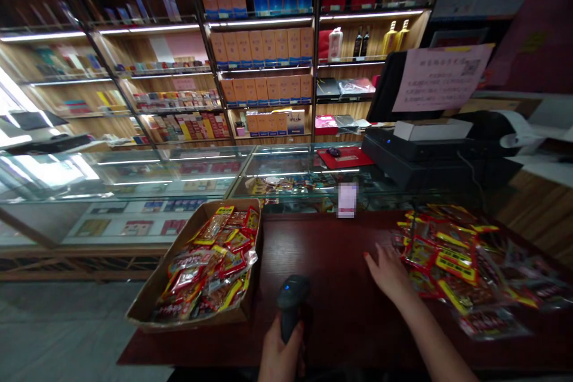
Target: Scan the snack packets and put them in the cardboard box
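Scanner [293,291]: gripped by its handle near the desk's front edge, dark head uppermost, with a small blue light on top.
Left hand [281,347]: closed around the scanner's handle, between the cardboard box and the right hand.
Right hand [388,273]: partly spread, thumb apart from the fingers, just beside the left edge of the loose packets; whether it touches one, I cannot tell.
Loose packets [456,264]: heaped on the right part of the desk, red and yellow wrappers overlapping, some clear plastic among them.
Cardboard box [251,304]: open, on the left part of the desk, filled with boxed packets [210,268] of similar red and yellow.
Desk [317,245]: dark reddish wood, running up to a glass case [201,161].
Card [347,200]: small, blurred out, near the desk's far edge.
Mouse [332,151]: on a red mat [358,158] beyond the desk.
Monitor [385,86]: at the right, a printed sheet [441,80] covering much of it.
Shelves [268,67]: along the back wall, lined with boxes and bottles.
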